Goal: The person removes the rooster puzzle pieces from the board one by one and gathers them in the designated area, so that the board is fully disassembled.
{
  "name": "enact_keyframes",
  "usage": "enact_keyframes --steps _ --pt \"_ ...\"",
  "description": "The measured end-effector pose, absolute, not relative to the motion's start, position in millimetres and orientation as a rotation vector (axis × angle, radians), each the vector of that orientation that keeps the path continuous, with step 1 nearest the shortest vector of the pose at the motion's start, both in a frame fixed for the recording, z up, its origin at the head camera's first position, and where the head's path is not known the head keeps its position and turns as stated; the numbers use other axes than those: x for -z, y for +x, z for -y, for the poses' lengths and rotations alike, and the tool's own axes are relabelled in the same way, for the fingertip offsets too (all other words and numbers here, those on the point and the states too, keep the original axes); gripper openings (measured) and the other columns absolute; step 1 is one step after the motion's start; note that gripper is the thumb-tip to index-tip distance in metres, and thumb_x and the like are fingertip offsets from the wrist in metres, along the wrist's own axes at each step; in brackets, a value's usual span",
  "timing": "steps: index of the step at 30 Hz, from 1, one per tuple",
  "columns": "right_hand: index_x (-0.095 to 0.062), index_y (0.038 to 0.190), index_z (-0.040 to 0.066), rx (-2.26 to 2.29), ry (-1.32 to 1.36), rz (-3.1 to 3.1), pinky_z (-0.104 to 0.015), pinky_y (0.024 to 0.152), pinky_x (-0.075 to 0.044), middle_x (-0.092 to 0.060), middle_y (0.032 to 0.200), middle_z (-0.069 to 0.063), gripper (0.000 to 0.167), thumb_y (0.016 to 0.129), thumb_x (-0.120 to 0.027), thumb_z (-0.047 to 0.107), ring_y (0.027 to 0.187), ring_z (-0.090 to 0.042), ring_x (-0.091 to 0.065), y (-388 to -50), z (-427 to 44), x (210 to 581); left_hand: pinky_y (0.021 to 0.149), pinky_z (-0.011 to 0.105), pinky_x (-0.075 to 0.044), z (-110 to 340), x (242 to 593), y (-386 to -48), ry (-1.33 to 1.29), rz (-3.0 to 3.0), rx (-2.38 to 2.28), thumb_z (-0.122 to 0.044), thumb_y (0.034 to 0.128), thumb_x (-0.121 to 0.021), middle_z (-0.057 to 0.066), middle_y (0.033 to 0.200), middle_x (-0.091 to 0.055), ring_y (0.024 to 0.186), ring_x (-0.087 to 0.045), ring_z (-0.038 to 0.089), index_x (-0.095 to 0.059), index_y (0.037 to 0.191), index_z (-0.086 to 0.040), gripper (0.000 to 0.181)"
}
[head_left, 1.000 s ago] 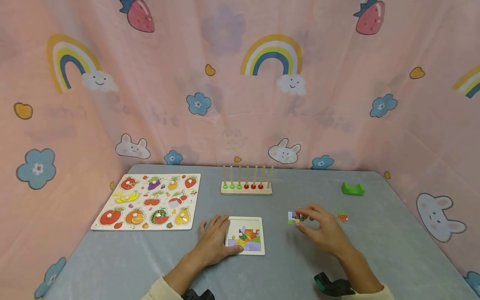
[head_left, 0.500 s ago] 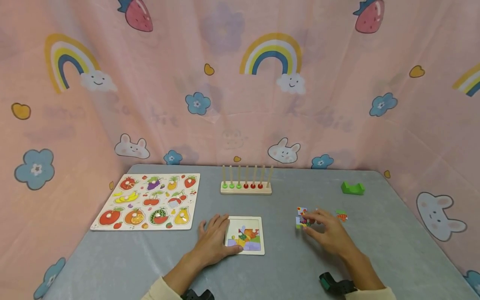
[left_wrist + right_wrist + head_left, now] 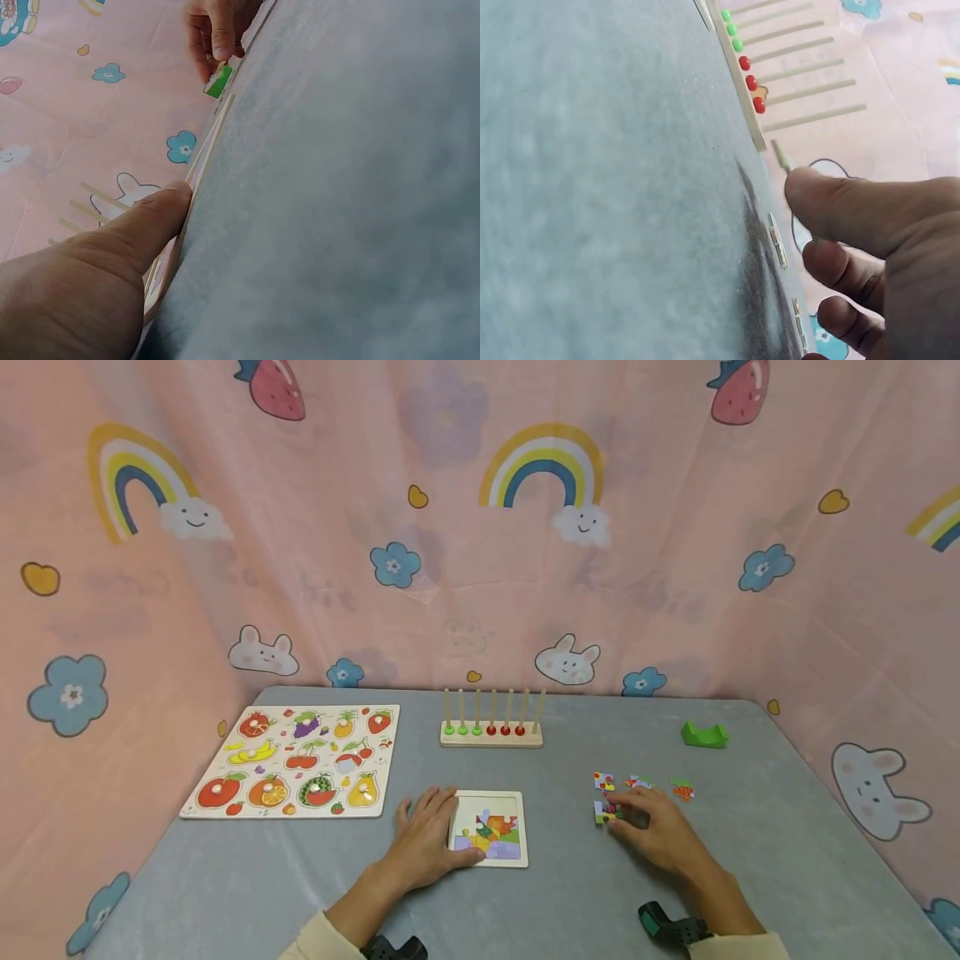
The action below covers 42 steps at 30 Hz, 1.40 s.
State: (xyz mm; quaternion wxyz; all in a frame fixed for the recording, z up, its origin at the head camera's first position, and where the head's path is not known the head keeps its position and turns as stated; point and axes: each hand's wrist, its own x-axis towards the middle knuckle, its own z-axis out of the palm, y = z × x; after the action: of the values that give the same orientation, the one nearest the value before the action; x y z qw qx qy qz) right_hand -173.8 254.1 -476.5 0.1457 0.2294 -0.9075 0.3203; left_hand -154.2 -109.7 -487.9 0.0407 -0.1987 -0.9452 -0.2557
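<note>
A square wooden puzzle tray [image 3: 523, 835] lies on the table, part of its animal picture filled with jigsaw pieces. My left hand [image 3: 426, 841] rests along its left side, fingers stretched toward the far corner and thumb on the near edge. In the left wrist view the thumb [image 3: 154, 225] presses on the tray's rim. To the right, my right hand [image 3: 656, 827] pinches a small jigsaw piece [image 3: 603, 813] between thumb and fingers, just above the table. Loose pieces lie close by: one piece [image 3: 603, 781] beyond the held one, another piece [image 3: 637, 782] behind the fingers, and a carrot-coloured piece [image 3: 682, 790].
A fruit peg puzzle board [image 3: 300, 764] lies at the left. Behind the tray stands a wooden peg rack [image 3: 491, 739] with green and red beads. At the back right is a green curved block [image 3: 705, 736]. A patterned pink cloth [image 3: 465, 602] hangs behind the table.
My right hand has shifted a little right and nearer with the pinched piece, and loose pieces beyond it have come into sight. The left hand stays on the tray.
</note>
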Motion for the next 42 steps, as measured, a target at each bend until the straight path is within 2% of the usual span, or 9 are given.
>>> enact_keyframes --steps 8,15,25,32,42 --pt "-0.073 0.103 0.008 -0.885 0.69 2.609 -0.032 0.067 -0.04 -0.06 0.087 0.01 0.03 0.074 -0.083 0.012 0.079 -0.012 -0.045 -176.0 -255.2 480.6 0.099 0.066 -0.011 110.6 486.5 -153.8 -0.611 2.898 0.78 -0.059 0.0737 -0.074 0.013 0.144 -0.044 0.134 -0.031 0.037 -0.048 0.138 0.001 0.092" --pt "-0.073 0.103 0.009 -0.886 0.656 2.684 -0.037 0.072 -0.041 -0.06 0.09 0.009 0.027 0.078 -0.081 0.017 0.084 -0.015 -0.049 -177.8 -255.6 478.5 0.099 0.066 -0.01 111.9 486.2 -153.4 -0.61 2.898 0.792 -0.058 0.0738 -0.074 0.013 0.143 -0.044 0.135 -0.03 0.037 -0.049 0.137 0.001 0.091" --pt "-0.069 0.116 0.006 -0.973 0.573 2.708 -0.05 0.079 -0.043 -0.06 0.099 -0.002 0.037 0.083 -0.078 0.021 0.098 -0.027 -0.052 -168.7 -237.9 437.6 0.099 0.066 -0.01 111.3 485.5 -152.4 -0.615 2.907 0.782 -0.058 0.0743 -0.074 0.013 0.144 -0.043 0.135 -0.03 0.036 -0.048 0.138 0.001 0.091" --pt "-0.071 0.113 0.007 -0.973 0.704 2.569 -0.047 0.077 -0.044 -0.06 0.1 0.004 0.037 0.079 -0.081 0.017 0.098 -0.021 -0.052 -162.9 -209.1 408.8 0.099 0.065 -0.01 110.7 485.8 -152.3 -0.612 2.904 0.775 -0.058 0.0741 -0.074 0.013 0.144 -0.043 0.135 -0.03 0.036 -0.048 0.139 0.001 0.091" --pt "-0.07 0.115 0.005 -0.964 0.76 2.537 -0.047 0.078 -0.043 -0.059 0.104 -0.001 0.042 0.076 -0.082 0.016 0.1 -0.023 -0.049 -161.8 -183.7 396.2 0.099 0.065 -0.01 109.9 486.8 -153.3 -0.613 2.905 0.775 -0.06 0.0744 -0.073 0.013 0.144 -0.043 0.135 -0.03 0.036 -0.048 0.138 0.0 0.091"
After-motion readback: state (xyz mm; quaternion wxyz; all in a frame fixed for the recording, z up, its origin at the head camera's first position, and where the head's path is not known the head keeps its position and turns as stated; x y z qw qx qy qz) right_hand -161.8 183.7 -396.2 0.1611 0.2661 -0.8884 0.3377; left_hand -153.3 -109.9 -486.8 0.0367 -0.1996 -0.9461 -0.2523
